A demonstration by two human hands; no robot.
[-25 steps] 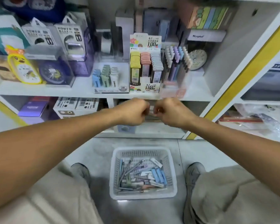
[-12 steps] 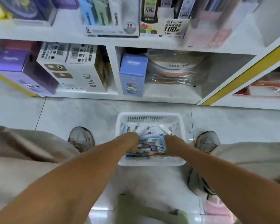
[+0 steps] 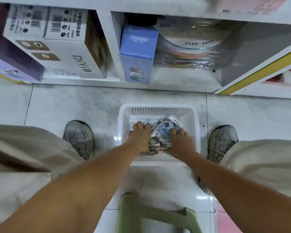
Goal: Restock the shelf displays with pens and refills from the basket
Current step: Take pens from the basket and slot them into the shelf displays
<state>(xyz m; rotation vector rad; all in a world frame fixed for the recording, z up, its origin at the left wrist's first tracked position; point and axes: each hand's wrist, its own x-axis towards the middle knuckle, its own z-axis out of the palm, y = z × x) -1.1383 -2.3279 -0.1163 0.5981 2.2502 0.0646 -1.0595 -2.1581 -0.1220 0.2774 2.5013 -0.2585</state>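
Note:
A white plastic basket [image 3: 158,107] stands on the tiled floor between my feet, in front of the bottom shelf. It holds a loose pile of pens and refills [image 3: 163,132] in blue, grey and pink. Both my hands are down in the basket. My left hand [image 3: 140,136] lies on the left part of the pile, fingers bent down among the pens, with a light-blue pen [image 3: 147,121] poking out past its fingertips. My right hand [image 3: 179,140] lies on the right part, fingertips sunk into the pile. Whether either hand grips anything is hidden.
On the bottom shelf stand a blue box [image 3: 138,52], a white box [image 3: 65,54], a purple box [image 3: 10,61] and a plastic-wrapped stack [image 3: 191,52]. My shoes [image 3: 79,137] [image 3: 223,140] flank the basket. A green stool [image 3: 151,214] is under me.
My hands came down from the upper shelf display into the basket, and my view tilted down with them. Since half a second ago they have spread further over the pile.

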